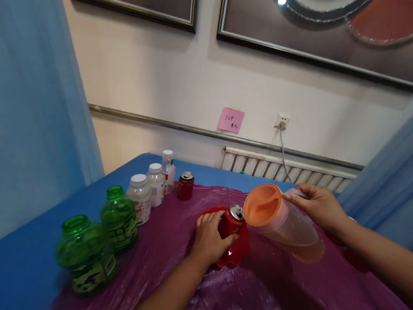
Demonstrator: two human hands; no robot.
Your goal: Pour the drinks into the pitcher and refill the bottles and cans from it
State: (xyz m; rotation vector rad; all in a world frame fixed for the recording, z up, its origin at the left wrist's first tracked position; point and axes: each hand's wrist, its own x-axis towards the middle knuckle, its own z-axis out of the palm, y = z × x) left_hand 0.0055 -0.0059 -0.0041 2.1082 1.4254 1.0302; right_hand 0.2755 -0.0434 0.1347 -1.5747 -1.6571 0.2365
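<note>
My left hand [208, 239] is wrapped round a red drink can [230, 222], its opened top facing up. Under the can lies a red dish with a scalloped rim [241, 251]. My right hand [319, 206] grips the handle of a clear plastic pitcher [295, 227] with an orange lid [263, 204]. The pitcher is tilted to the left, its lid right beside the can's top. Some liquid shows in its lower part. Whether any liquid runs into the can I cannot tell.
To the left stand two green bottles [87, 254], several clear white-capped bottles [140, 199] and another red can [185, 185]. A purple plastic sheet [174, 244] covers part of the blue table [7, 269]. Behind are a radiator [258, 165] and a plugged-in cord [283, 150]. Something dark red sits partly behind my right forearm.
</note>
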